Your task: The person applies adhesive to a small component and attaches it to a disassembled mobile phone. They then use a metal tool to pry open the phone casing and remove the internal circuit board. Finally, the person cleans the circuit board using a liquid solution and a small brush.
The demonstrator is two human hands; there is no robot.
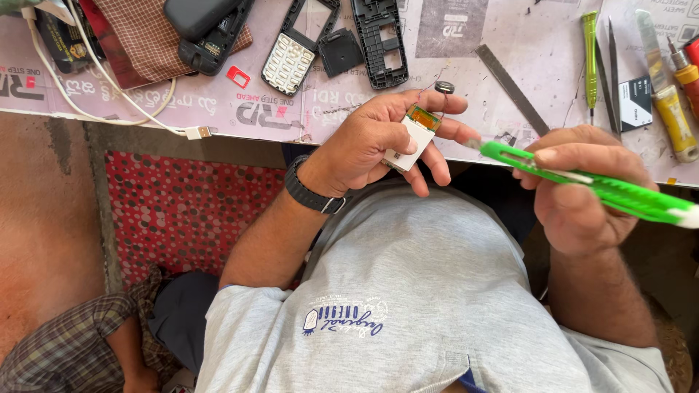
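My left hand [364,145], with a black watch on the wrist, holds a small white display module [413,140] that has an orange flex strip at its top end. It is pinched between thumb and fingers just below the table edge. My right hand [582,193] grips a bright green utility knife [630,195]. The knife's tip points left and sits close to the fingertips of my left hand, beside the module. I cannot tell whether tip and module touch.
On the table [466,44] lie a phone keypad [289,62], a black phone frame [378,40], a black phone body [207,33], a coin cell [444,87], a metal ruler [513,87], a green screwdriver [590,51], tweezers [613,73] and a white cable [109,109]. A red dotted mat [182,211] covers the floor.
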